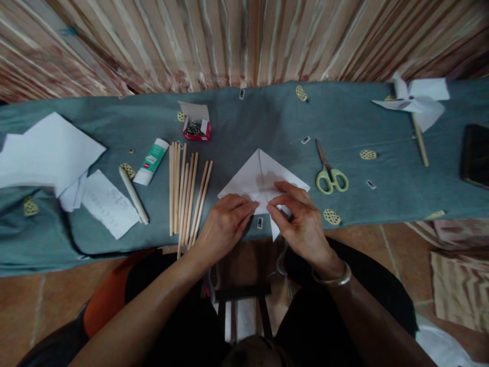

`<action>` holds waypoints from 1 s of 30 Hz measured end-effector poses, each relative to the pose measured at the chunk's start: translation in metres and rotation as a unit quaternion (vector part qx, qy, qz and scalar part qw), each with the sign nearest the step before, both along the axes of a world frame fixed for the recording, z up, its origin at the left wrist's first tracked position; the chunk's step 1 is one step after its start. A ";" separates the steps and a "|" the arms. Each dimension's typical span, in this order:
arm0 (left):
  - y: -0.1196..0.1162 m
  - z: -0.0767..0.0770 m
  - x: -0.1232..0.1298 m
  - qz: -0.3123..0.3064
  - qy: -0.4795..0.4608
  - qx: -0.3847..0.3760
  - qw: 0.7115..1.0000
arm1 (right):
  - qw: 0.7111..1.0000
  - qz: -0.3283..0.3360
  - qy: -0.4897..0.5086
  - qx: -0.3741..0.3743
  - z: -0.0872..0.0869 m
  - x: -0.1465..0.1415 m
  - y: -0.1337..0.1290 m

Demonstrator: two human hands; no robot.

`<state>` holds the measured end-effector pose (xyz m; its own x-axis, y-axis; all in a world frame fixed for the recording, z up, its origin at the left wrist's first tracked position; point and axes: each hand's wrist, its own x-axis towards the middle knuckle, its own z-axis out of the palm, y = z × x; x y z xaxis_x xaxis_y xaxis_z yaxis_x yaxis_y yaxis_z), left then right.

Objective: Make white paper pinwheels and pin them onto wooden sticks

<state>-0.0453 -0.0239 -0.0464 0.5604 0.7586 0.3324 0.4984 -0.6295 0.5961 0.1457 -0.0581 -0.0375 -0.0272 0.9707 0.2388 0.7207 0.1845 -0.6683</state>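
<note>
A white sheet of paper (256,173) with a crease down its middle lies at the table's front edge, its top corner pointing away from me. Its near part is folded, and one narrow flap hangs below my right hand. My left hand (232,216) presses the paper's lower left side, thumb and fingers closed at its edge. With thumb and index finger, my right hand (300,216) pinches the paper near the centre; its other fingers rest over the right side. Scissors (331,178) with green handles lie to the right of the paper.
Left of my hands are wooden sticks (185,193), a glue stick (152,162), a pen (133,194) and white papers (49,153). Behind stands an open red box (196,130) of small metal pieces. A paper pinwheel (418,104) and a dark object (476,155) lie far right.
</note>
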 end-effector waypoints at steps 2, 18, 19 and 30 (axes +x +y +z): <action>0.000 0.000 0.000 -0.002 0.001 -0.002 1.000 | 1.000 -0.002 -0.004 0.000 0.001 0.000 0.000; 0.002 0.002 0.002 -0.005 0.015 -0.030 0.999 | 0.994 0.064 -0.082 0.017 -0.006 -0.002 -0.004; 0.002 0.002 0.002 -0.004 0.015 -0.029 0.999 | 0.994 0.065 -0.086 0.015 -0.006 -0.002 -0.004; 0.002 0.003 0.002 -0.007 0.029 -0.027 0.999 | 0.986 0.067 -0.149 0.040 -0.008 -0.007 -0.005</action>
